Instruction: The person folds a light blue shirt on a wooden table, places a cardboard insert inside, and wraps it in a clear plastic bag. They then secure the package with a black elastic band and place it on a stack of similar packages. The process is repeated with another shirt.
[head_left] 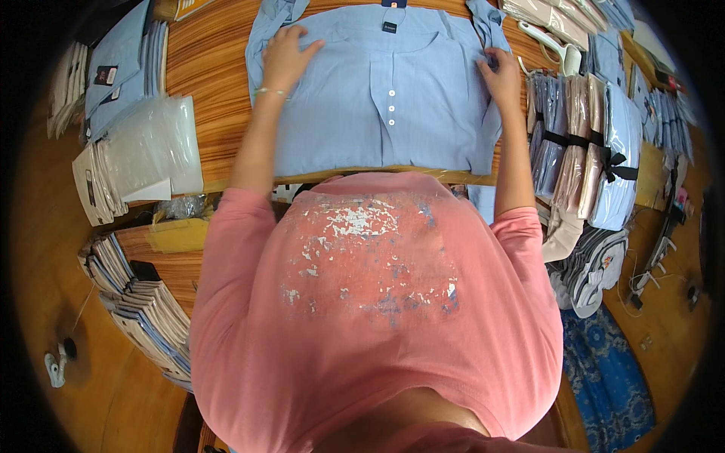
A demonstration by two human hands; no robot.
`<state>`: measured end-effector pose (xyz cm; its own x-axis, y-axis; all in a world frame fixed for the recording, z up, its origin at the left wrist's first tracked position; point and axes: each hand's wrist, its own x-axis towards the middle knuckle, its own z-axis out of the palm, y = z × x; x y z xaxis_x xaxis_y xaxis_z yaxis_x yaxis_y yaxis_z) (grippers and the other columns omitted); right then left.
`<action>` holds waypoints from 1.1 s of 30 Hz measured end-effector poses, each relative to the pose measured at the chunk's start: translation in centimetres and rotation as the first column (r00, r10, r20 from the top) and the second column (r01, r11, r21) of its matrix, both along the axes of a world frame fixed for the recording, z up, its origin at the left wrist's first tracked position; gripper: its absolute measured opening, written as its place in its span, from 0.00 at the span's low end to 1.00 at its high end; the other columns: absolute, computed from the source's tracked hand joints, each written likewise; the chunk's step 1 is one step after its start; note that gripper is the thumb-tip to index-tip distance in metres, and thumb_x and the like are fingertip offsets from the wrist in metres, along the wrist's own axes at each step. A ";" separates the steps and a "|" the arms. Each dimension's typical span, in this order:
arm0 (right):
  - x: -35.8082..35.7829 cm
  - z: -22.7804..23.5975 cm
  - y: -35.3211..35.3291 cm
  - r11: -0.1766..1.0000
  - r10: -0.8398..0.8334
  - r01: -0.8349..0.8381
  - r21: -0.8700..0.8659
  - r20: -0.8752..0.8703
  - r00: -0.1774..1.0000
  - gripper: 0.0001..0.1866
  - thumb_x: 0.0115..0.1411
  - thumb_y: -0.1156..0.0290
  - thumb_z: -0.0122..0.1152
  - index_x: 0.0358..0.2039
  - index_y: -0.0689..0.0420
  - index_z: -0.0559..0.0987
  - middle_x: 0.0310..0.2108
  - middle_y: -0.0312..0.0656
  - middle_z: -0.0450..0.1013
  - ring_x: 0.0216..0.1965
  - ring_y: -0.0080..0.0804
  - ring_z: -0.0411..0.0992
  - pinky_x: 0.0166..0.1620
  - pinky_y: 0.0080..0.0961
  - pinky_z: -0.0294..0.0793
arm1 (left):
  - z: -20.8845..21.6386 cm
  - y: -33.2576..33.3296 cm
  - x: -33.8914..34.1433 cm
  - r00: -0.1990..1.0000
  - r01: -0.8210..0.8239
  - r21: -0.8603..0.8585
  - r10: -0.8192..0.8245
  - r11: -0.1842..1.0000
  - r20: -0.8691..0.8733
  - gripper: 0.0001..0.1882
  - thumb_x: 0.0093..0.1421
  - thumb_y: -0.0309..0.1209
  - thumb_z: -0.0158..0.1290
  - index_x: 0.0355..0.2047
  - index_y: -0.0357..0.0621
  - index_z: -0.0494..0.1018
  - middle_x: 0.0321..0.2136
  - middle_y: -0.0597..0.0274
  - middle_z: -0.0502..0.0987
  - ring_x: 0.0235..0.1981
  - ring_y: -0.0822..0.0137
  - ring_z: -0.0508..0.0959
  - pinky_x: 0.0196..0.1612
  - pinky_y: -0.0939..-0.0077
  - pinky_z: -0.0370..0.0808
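A light blue shirt [332, 113] lies flat on the wood-grain table [219, 75], its neckline toward the far side. White buttons [391, 108] run down its front placket, and a small dark label [389, 27] shows inside the neck. My left hand [285, 57] rests at the shirt's upper left by the sleeve, thumb and fingers spread. At the right edge my right hand [502, 75] touches the shirt beside the other sleeve [491, 30], its thumb and forefinger apart and slightly bent.
Clear plastic sleeves [155, 147] lie at the left, with folded blue shirts [117, 75] behind them. A stack of folded garments [151, 317] sits lower left. On the right are bagged shirts tied with black ribbon [578, 141] and a white handheld device [555, 47].
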<state>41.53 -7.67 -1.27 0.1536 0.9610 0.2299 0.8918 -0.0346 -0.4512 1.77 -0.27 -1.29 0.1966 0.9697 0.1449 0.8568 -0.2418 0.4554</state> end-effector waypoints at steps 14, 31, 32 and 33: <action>-0.5 13.0 -4.7 0.993 0.054 -0.108 -0.044 -0.654 0.755 0.11 0.52 0.76 0.60 0.38 0.58 0.75 0.26 0.30 0.69 0.29 0.16 0.64 0.32 0.15 0.64 | 13.5 4.4 -6.0 0.773 0.494 -0.415 -0.167 0.764 0.612 0.07 0.49 0.25 0.56 0.24 0.41 0.68 0.20 0.74 0.66 0.24 0.80 0.67 0.26 0.84 0.64; 2.2 35.7 -7.8 0.823 -0.034 0.111 0.557 -0.147 0.989 0.12 0.59 0.66 0.55 0.39 0.59 0.75 0.31 0.33 0.73 0.32 0.16 0.67 0.37 0.13 0.65 | 34.0 15.0 3.6 0.658 0.388 0.470 -0.595 0.793 0.461 0.03 0.53 0.24 0.46 0.23 0.42 0.66 0.19 0.64 0.68 0.26 0.75 0.66 0.28 0.79 0.65; 4.7 35.6 -6.5 0.802 -0.051 0.110 0.587 -0.116 0.992 0.11 0.59 0.67 0.55 0.39 0.60 0.75 0.30 0.32 0.72 0.32 0.16 0.67 0.37 0.13 0.65 | 32.2 19.5 4.8 0.701 0.359 0.624 -0.642 0.694 0.311 0.04 0.50 0.20 0.44 0.20 0.41 0.64 0.18 0.64 0.65 0.24 0.75 0.63 0.26 0.81 0.62; 7.9 36.1 -6.4 0.783 -0.108 0.125 0.609 -0.065 0.992 0.11 0.59 0.67 0.55 0.39 0.61 0.75 0.30 0.31 0.72 0.32 0.15 0.66 0.37 0.12 0.64 | 32.1 20.0 7.2 0.640 0.344 0.659 -0.680 0.669 0.357 0.05 0.48 0.19 0.44 0.19 0.41 0.62 0.17 0.65 0.63 0.24 0.75 0.62 0.25 0.80 0.61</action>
<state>49.43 -14.04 34.84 0.2695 0.5949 0.7573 0.8869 0.1531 -0.4359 8.92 19.68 30.85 0.3601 0.4718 0.8048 0.1527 -0.8809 0.4481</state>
